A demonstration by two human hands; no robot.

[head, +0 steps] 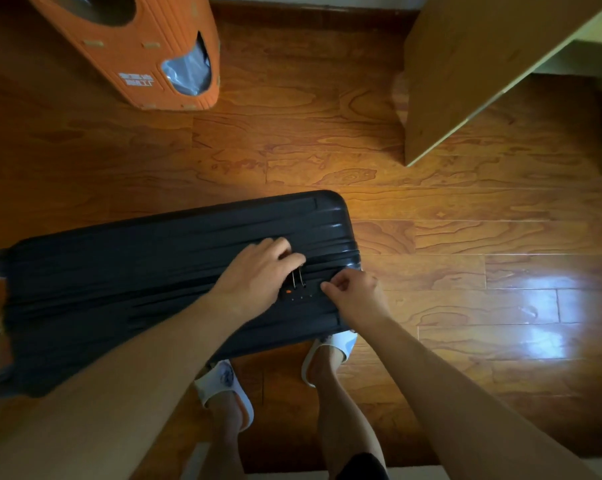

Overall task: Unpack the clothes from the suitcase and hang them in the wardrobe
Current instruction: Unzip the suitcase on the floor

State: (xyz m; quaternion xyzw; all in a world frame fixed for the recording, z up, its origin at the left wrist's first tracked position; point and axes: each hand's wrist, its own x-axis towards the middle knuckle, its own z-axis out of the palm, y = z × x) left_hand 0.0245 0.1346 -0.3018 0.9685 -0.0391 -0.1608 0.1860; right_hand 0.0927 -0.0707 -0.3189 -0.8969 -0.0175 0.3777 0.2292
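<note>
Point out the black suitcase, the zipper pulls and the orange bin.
black suitcase [136, 271]: head view, on its ribbed upper shell.
zipper pulls [298, 278]: head view, on the two metal tabs beside the lock.
orange bin [126, 53]: head view, on its front wall.

glossy ribbed plastic suitcase [175, 258], metal zipper pulls [298, 278], shiny wood floor [465, 237]

A dark ribbed hard-shell suitcase [161, 271] lies on the wooden plank floor [327, 150]; both hands [258, 271] rest on it, perhaps at the zip pulls [298, 277]; orange bin [136, 46] behind.
</note>
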